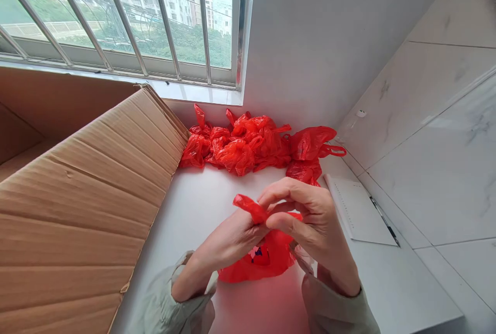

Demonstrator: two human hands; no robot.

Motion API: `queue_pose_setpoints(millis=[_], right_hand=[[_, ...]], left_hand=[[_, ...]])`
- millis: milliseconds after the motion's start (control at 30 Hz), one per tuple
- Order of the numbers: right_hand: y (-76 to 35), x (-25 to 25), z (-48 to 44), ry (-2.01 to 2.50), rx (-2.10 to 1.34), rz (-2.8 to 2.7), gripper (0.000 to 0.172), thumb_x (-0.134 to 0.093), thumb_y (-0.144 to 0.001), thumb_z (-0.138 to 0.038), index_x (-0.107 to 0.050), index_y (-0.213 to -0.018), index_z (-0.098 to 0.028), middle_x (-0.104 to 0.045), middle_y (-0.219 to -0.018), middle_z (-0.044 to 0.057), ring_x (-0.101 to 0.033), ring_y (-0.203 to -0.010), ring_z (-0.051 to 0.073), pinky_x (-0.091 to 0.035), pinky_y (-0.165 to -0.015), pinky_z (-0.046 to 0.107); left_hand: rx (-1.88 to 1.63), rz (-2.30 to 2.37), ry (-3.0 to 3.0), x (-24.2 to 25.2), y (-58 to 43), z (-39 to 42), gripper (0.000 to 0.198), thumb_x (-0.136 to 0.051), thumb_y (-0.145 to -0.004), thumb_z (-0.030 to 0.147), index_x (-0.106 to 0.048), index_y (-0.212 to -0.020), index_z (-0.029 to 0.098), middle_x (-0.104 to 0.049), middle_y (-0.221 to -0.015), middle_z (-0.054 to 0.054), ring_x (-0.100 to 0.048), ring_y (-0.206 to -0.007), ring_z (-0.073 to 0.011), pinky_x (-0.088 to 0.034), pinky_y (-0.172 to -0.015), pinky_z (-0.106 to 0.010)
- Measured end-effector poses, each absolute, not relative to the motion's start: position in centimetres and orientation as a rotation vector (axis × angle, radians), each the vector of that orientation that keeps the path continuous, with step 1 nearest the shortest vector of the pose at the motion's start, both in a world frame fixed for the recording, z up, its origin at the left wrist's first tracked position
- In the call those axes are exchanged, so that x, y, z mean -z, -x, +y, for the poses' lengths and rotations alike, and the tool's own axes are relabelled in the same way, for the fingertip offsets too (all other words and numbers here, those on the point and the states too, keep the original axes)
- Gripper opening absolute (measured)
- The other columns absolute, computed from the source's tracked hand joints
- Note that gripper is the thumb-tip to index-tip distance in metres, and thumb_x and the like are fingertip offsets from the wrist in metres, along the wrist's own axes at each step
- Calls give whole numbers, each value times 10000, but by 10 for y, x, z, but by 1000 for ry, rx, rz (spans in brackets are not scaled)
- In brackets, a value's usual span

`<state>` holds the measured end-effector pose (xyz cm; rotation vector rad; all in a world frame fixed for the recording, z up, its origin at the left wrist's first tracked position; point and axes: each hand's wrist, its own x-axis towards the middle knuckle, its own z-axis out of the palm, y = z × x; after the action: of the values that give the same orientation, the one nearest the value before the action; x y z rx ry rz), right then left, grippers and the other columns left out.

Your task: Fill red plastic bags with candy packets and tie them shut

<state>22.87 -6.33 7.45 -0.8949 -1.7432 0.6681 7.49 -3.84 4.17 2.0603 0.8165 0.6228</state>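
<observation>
A red plastic bag with a small dark and pink print lies on the white surface under my hands. Its twisted top sticks up between them. My left hand is closed around the gathered neck of this bag, its fingers partly hidden behind my right hand. My right hand is curved over from the right, with thumb and forefinger pinching the red twist beside my left hand. Part of the bag's right side is covered by my right wrist.
Several knotted red bags lie along the wall. A large open cardboard box stands at the left. At the right are a notebook and a pen beside the tiled wall. A barred window is above.
</observation>
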Motion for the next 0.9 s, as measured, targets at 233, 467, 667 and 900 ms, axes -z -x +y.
queue_pose_setpoints(millis=[233, 467, 667, 900], right_hand=[[-270, -74, -52, 1215, -807, -1908, 189, -645, -901, -348, -720, -1037, -241, -720, -978, 30, -669, -852, 156, -532, -707, 251], [-257, -66, -48, 1068, -777, -1536, 56, -721, -842, -240, -712, -789, -228, -673, -714, -42, -585, -606, 79, -506, -579, 184], [-246, -78, -73, 760, -624, -1960, 69, -700, -849, -133, -704, -859, -202, -710, -776, -7, -644, -707, 106, -523, -658, 209], [-250, -76, -62, 755, -723, -1884, 103, -634, -917, -294, -701, -914, -215, -722, -869, 17, -661, -793, 131, -519, -713, 233]], left_hand=[[-627, 780, -1475, -48, -61, -35, 498, -320, -995, 529, -467, -660, 191, -421, -519, 41, -408, -469, -83, -332, -457, -212], [-619, 711, -1193, -39, -58, -31, 486, -419, -975, 532, -583, -702, 165, -583, -556, 8, -569, -494, -109, -458, -506, -206], [-619, 546, -1122, -48, -55, -20, 287, -644, -879, 440, -649, -929, 158, -655, -741, -16, -560, -555, -92, -467, -553, -202], [-604, 471, -1696, -54, -44, -25, 127, -651, -818, 228, -542, -850, 172, -608, -790, -5, -512, -669, -108, -411, -608, -213]])
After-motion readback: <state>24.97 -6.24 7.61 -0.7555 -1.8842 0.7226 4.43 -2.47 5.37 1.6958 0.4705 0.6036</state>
